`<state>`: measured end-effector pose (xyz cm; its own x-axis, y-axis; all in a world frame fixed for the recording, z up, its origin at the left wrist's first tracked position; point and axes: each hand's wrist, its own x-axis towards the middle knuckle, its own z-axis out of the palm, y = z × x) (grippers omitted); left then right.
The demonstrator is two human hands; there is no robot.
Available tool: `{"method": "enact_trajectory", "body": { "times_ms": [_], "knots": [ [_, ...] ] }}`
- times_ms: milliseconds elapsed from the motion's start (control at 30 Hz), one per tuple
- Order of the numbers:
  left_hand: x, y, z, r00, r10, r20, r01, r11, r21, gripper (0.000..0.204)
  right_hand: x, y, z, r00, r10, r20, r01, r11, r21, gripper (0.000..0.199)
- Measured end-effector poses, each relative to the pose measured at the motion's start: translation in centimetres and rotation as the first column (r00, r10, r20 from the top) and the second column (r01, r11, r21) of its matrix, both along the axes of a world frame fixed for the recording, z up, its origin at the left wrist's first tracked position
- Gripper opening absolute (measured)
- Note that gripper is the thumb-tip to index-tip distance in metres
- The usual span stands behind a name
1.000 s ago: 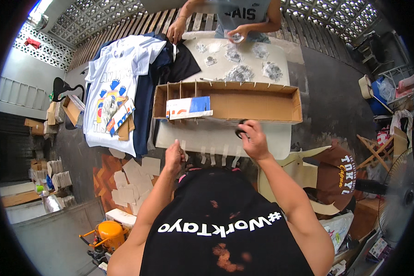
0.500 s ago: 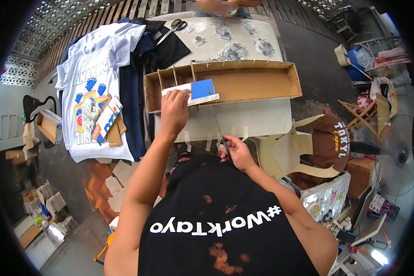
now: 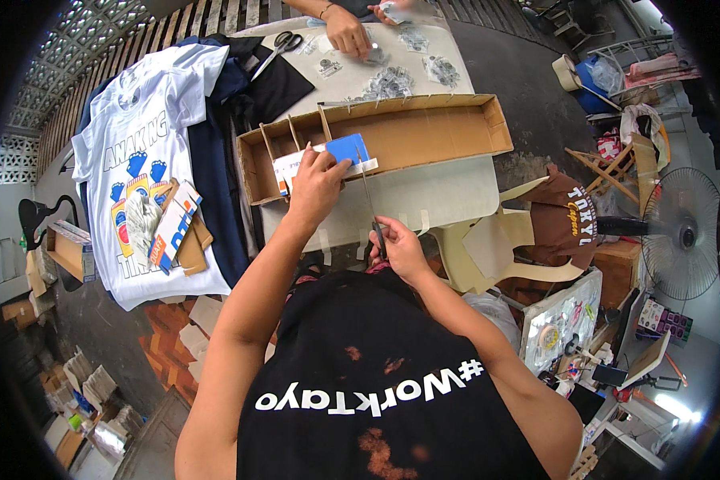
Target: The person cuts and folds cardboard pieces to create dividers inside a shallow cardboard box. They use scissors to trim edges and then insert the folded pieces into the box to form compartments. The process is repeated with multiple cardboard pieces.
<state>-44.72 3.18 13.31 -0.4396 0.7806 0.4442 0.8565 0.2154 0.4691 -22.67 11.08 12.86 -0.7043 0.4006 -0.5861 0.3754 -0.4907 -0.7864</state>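
My left hand [image 3: 316,182] is closed on a blue-and-white printed cardboard piece [image 3: 346,152], pressing it over the near side of a long brown cardboard box [image 3: 424,138]. In my right hand [image 3: 400,250] is a pair of scissors [image 3: 370,200] with a dark handle. Their long blades point away from me and reach the cardboard piece, one blade showing over its blue part. My right fingers wrap round the handle and partly hide it. Thin cardboard dividers [image 3: 326,126] split the box's left end into narrow compartments.
Across the white table [image 3: 456,188], another person's hand [image 3: 348,34] touches small clear packets [image 3: 388,82]. A second pair of scissors [image 3: 278,50] lies on black cloth. Cardboard scraps [image 3: 186,236] rest on a white T-shirt [image 3: 148,120] at left. A chair [image 3: 488,240] and fan [image 3: 684,232] stand at right.
The whole view has shifted slightly. My hands keep hold of the cardboard piece and the scissors, with the blades still at the piece. The other person's hand has reached in over the packets.
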Motion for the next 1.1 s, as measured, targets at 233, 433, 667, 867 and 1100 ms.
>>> {"method": "enact_trajectory", "body": {
  "times_ms": [233,433,667,867,1100],
  "knots": [
    [0.0,0.1,0.2,0.999,0.004,0.034,-0.005,1.0,0.01,0.024,0.3,0.9,0.2,0.999,0.037,0.025,-0.038,0.999,0.025,0.045],
    [0.1,0.3,0.2,0.992,0.028,0.125,-0.029,1.0,0.006,0.019,0.8,1.9,0.6,0.994,0.087,0.062,-0.094,0.99,0.109,0.04],
    [-0.9,0.4,0.2,0.935,0.098,0.341,-0.141,0.984,0.104,0.015,3.9,2.1,0.6,0.998,0.065,0.024,-0.069,0.924,0.376,0.039],
    [0.9,2.8,2.3,0.986,-0.044,0.159,0.046,0.999,-0.009,0.023,3.7,7.0,0.4,0.989,-0.047,0.137,-0.111,0.364,0.925,0.046],
    [1.3,3.3,2.3,0.946,-0.011,0.325,0.014,1.0,-0.007,0.019,11.4,14.8,-3.1,0.99,0.072,0.124,-0.127,0.046,0.991,0.032]
  ]
}}
